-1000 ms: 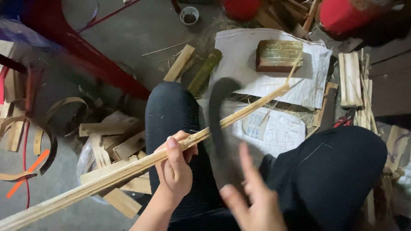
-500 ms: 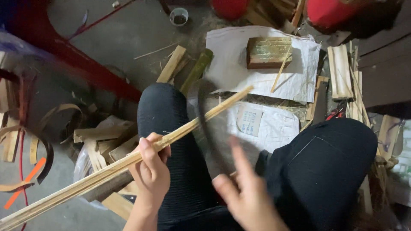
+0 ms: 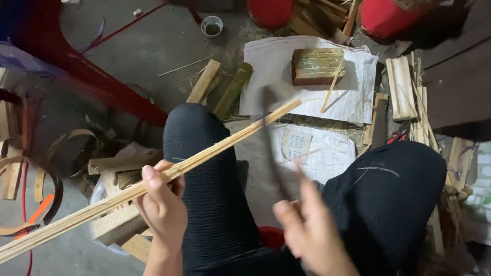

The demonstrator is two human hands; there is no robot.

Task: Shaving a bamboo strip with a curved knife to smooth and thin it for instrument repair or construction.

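Observation:
My left hand (image 3: pixel 163 204) grips a long split bamboo strip (image 3: pixel 230 140) that slants from the lower left up across my left knee (image 3: pixel 204 153), its tip over the white sacks. My right hand (image 3: pixel 307 230), blurred, holds a dark knife whose blade (image 3: pixel 271 148) points up between my knees and reaches the strip near its far end. I cannot tell whether blade and strip touch.
A wooden block (image 3: pixel 317 66) lies on a white sack (image 3: pixel 266 76) on the floor ahead. Bamboo slats (image 3: pixel 401 87) are stacked to the right, offcuts (image 3: pixel 117 163) and curled strips (image 3: pixel 51 153) to the left. A red frame leg (image 3: pixel 102 87) and a small cup (image 3: pixel 211 24) stand beyond.
My left hand and the strip have shifted left, the tip drawing back from the block. The knife blade, broad and curved before, now shows as a thin blurred streak.

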